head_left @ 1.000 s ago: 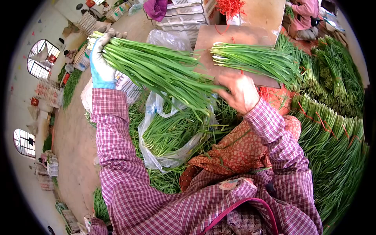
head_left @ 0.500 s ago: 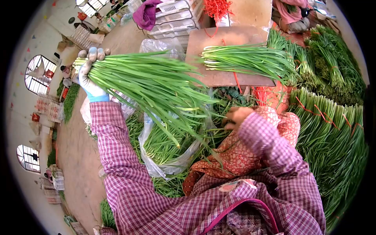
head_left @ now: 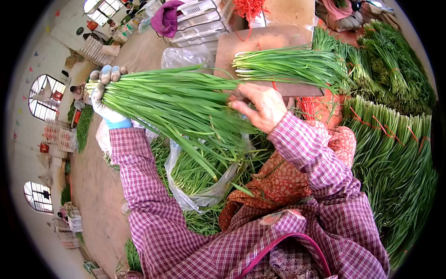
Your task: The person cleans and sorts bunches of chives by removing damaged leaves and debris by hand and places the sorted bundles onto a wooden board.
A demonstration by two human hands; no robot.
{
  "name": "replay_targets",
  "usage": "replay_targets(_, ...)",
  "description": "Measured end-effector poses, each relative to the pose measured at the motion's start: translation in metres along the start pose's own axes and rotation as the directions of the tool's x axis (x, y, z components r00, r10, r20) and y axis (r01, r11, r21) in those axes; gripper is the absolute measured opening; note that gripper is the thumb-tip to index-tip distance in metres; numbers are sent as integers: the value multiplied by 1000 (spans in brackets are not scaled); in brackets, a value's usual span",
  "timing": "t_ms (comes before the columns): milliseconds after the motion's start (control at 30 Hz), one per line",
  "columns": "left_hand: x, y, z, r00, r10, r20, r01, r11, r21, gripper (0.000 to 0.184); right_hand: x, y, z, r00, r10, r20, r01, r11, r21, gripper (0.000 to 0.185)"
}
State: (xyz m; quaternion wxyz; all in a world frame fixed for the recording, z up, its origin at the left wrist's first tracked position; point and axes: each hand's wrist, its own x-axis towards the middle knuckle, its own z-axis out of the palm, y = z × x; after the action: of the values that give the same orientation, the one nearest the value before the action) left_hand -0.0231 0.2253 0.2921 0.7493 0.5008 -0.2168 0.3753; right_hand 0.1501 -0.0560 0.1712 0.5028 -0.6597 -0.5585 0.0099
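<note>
Gloved in white and blue, my left hand (head_left: 107, 95) is wrapped round the pale root end of a large bunch of green leaves (head_left: 172, 95), which fans out to the right. My bare right hand (head_left: 260, 106) is at the leaf tips, thumb and fingers pinched together on them. Below the bunch lies an open plastic bag (head_left: 186, 197) of loose greens. A second bunch (head_left: 288, 65) rests on a brown board (head_left: 274, 39) beyond my right hand, a red tie under it.
Tied bunches (head_left: 385, 172) stand in rows at the right, with more piled (head_left: 395, 69) behind. White crates (head_left: 200, 23) with a purple cloth (head_left: 166, 17), and red ties (head_left: 248, 9), are at the top. A person (head_left: 341, 16) sits at the upper right.
My right hand moved off the leaf tips down toward my lap, then came back up to them. My left hand, with the bunch, has shifted slightly left and down since the first frame.
</note>
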Motion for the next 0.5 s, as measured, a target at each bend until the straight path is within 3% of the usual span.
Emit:
replay_targets(100,0,-3,2,1000,-7,22,7,1000,9,26,11,1,15,995,-87,-49,85,995,-48,20)
replay_targets(200,2,-4,3,998,-14,63,12,1000,28,25,18,-6,22,992,10,128,-12,1000,22,21)
replay_targets(300,0,-2,4,999,-3,43,0,997,79,25,16,-5,18,1000,-12,0,12,1000,20,20)
replay_targets(333,-1,-2,8,999,-18,44,11,990,138,25,17,-5,9,999,-10,30,9,999,43,21)
replay_targets(433,-3,-5,11,997,-51,61,36,974,222,26,14,-11,-25,976,28,217,-94,949,301,21)
replay_targets(467,-4,-5,9,995,-87,57,67,955,289,26,13,-9,-34,962,9,273,-142,870,472,18)
replay_targets(500,-6,-5,8,991,-123,49,98,929,356,27,12,-19,-53,909,65,412,-321,741,590,18)
